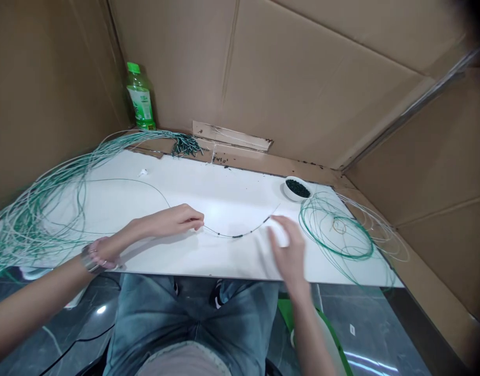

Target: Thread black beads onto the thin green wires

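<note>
My left hand [180,218] is closed in a pinch on a thin green wire, above the white board. From its fingertips the beaded wire [249,232] sags in a shallow curve to the right, with small dark beads spaced along it. Its thin free end points up past my right hand. My right hand [290,245] is slightly blurred, thumb and fingers apart, with the fingertips close beside the beads at that end; whether they touch is not clear. Behind it stands a white bowl [285,192] filled with dark beads [297,188].
A large bundle of green and white wires [63,183] covers the left side, its beaded ends [187,145] at the back. Coiled green wire [341,253] lies at right. A green-capped bottle [140,99] stands back left. Cardboard walls [302,78] surround the white board [220,261].
</note>
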`<state>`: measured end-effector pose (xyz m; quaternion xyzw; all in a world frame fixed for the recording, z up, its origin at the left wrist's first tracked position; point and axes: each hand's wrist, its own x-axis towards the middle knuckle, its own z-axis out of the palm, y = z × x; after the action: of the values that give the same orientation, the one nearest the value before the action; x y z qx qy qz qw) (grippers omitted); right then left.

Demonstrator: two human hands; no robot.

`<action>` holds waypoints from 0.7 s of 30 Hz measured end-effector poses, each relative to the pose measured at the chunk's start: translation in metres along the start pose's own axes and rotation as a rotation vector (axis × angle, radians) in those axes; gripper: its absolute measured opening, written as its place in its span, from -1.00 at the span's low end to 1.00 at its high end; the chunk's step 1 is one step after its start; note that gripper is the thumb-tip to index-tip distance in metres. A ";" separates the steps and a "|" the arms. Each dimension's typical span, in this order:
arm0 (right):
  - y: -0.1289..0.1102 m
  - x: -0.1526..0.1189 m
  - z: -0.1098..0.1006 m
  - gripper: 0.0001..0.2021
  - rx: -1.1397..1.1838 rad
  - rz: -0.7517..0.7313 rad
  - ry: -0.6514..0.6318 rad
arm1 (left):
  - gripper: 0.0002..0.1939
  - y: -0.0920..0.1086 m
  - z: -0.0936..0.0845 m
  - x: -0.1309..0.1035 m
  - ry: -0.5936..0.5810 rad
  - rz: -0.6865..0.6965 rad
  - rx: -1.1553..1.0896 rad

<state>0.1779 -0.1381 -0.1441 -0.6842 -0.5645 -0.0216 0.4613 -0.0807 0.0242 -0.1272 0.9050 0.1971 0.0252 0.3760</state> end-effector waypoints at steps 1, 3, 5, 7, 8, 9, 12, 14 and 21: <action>-0.019 -0.004 0.018 -0.76 -0.001 -0.087 -0.118 | -0.67 0.001 0.001 0.000 -0.010 0.000 0.005; -0.048 -0.009 0.051 -0.76 -0.007 -0.238 -0.332 | -0.67 0.002 0.003 -0.001 -0.022 -0.001 0.018; -0.063 -0.010 0.074 -0.83 -0.040 -0.320 -0.458 | -0.66 0.001 0.003 -0.005 -0.023 -0.007 0.035; -0.064 -0.009 0.081 -0.86 -0.085 -0.350 -0.524 | -0.65 -0.002 0.001 -0.010 -0.010 -0.019 0.054; -0.061 -0.009 0.081 -0.87 -0.104 -0.356 -0.542 | -0.65 -0.004 -0.001 -0.013 -0.004 -0.028 0.059; -0.058 -0.009 0.079 -0.88 -0.116 -0.360 -0.555 | -0.64 -0.006 -0.002 -0.016 0.000 -0.038 0.059; -0.048 -0.013 0.073 -0.90 -0.117 -0.378 -0.584 | -0.63 -0.012 -0.007 -0.024 0.009 -0.077 0.046; -0.044 -0.016 0.072 -0.91 -0.100 -0.383 -0.592 | -0.63 -0.015 -0.010 -0.028 0.016 -0.099 0.041; -0.035 -0.016 0.072 -0.95 -0.009 -0.347 -0.588 | -0.60 -0.018 -0.011 -0.033 -0.044 -0.139 0.070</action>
<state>0.1090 -0.1049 -0.1731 -0.5570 -0.7811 0.0962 0.2652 -0.1190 0.0306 -0.1282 0.9021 0.2519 -0.0278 0.3492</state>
